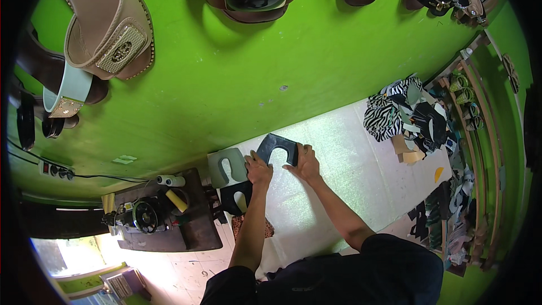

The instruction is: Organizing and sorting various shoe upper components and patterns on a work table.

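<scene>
A black U-shaped flat piece [276,140], like a cut shoe upper, is held above the white tabletop [344,175]. My left hand [259,168] is closed on its left leg, and my right hand [305,164] grips the right leg, thumb toward the inside. To the left of my left hand lies a grey-green sheet [214,168] with a U-shaped opening. Below that sheet is a black piece [228,195] with a pale opening, partly covered by my left forearm. Leopard-print material [244,227] shows at the table's near left edge, behind the same forearm.
A heap of zebra-print and dark scraps [395,110] covers the table's far right end. A yellow scrap [438,174] lies near the right edge. On the left stands a sewing machine [145,216] on a dark table. Sandals [121,45] hang on the green wall.
</scene>
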A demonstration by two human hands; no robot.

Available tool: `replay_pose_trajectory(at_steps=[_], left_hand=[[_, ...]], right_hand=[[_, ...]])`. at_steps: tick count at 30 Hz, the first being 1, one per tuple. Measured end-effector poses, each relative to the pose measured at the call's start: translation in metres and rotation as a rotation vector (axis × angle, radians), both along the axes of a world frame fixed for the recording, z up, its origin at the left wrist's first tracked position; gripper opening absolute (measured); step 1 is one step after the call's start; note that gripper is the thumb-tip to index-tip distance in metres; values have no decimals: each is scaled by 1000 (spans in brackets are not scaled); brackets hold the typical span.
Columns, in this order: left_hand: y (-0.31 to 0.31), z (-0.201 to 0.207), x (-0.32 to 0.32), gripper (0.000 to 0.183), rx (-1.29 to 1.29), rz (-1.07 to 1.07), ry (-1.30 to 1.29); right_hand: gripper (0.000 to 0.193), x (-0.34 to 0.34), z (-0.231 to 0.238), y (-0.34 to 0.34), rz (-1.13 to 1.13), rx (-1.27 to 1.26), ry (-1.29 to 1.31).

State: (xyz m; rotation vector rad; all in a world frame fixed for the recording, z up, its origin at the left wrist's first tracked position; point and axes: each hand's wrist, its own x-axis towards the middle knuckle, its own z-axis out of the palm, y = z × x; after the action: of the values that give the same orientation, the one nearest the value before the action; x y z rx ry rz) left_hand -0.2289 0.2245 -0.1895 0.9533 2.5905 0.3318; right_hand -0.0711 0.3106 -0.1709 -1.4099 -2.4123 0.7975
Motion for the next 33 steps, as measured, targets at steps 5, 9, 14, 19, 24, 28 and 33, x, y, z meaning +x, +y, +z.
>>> replay_pose_trajectory(at_steps=[5,9,14,19,24,28,33], left_hand=[[0,-23,1,83,10,-45,-21],[-5,-30,0,79,56,-35,-4],[-4,-31,2,73,93,7,-42],[-3,-32,5,71,83,10,-15],[-5,-35,6,70,74,6,6],[-7,-32,6,71,124,12,1],[-11,-32,5,73,147,-6,8]], right_hand=[[86,0,-21,3,6,22,10],[83,-4,-20,-1,12,18,13],[82,-9,-17,-3,-36,-22,0],[80,-10,-20,-2,-38,-12,-28],[78,-11,-15,-7,-33,-2,-36],[79,-15,-9,-8,-67,-22,-65],[81,-14,-13,-7,-46,0,-77]])
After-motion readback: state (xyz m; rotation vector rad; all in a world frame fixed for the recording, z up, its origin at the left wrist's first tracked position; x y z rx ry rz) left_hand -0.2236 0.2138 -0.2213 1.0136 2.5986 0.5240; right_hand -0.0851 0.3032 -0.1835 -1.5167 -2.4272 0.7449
